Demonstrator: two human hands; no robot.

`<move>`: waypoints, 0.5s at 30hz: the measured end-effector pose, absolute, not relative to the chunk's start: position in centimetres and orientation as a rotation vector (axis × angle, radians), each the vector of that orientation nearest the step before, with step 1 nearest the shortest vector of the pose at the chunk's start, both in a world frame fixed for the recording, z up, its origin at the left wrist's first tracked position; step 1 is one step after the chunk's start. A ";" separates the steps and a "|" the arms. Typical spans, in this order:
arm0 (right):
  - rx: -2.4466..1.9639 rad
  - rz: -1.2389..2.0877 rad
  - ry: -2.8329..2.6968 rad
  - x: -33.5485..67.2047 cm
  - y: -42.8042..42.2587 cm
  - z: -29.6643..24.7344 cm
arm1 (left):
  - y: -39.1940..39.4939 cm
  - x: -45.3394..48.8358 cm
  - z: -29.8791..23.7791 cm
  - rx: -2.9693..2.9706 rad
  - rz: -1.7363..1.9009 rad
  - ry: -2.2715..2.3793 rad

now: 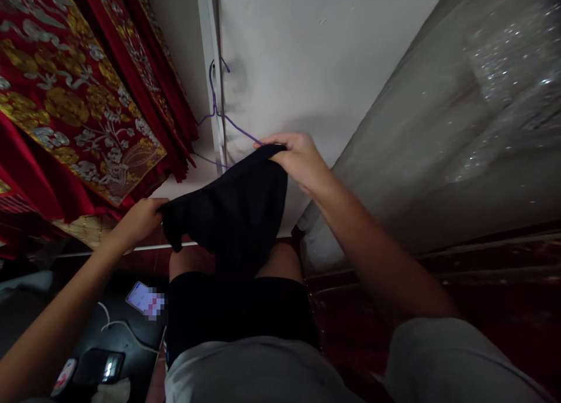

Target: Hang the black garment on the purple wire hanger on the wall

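Before the white wall (328,52), the left hand (140,219) and right hand (302,160) are pinching the black garment (232,210) by its top edge, likely soft, light and limp.

the purple hanger (218,112) loses its lower arm behind the black garment (232,210). the fingertips of the left hand (140,219) are buried in its folds. 1 phone (142,299) has a screen blurred past reading. the red embroidered cloth (65,87) runs off the left edge.

Dim below, brighter on the white wall (307,52); glitter glare at right; edges bowed, perhaps slightly blurred.
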State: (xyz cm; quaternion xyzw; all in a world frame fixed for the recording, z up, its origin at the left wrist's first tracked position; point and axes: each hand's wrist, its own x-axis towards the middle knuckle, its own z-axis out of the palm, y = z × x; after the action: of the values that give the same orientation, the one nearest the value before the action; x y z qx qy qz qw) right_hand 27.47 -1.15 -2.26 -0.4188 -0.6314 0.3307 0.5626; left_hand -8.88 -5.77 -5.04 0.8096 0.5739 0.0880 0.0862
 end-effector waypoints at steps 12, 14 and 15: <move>-1.047 0.710 -1.545 31.8 -3.7 1.6 | 4.4 -5.5 -7.0 1.966 0.866 2.133; -1.059 0.760 -1.545 32.4 -3.4 1.8 | 5.8 -5.5 -7.2 1.912 0.923 2.046; -1.069 0.780 -1.542 32.8 -3.3 1.8 | 6.1 -5.3 -7.3 1.914 0.958 1.988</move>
State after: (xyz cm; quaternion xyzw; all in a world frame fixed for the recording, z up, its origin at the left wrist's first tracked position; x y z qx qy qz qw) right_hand 32.76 -3.33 1.83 -0.4472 -0.6450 0.3263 0.5268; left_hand -5.33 6.14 -7.31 0.6514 0.6763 0.3259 0.1100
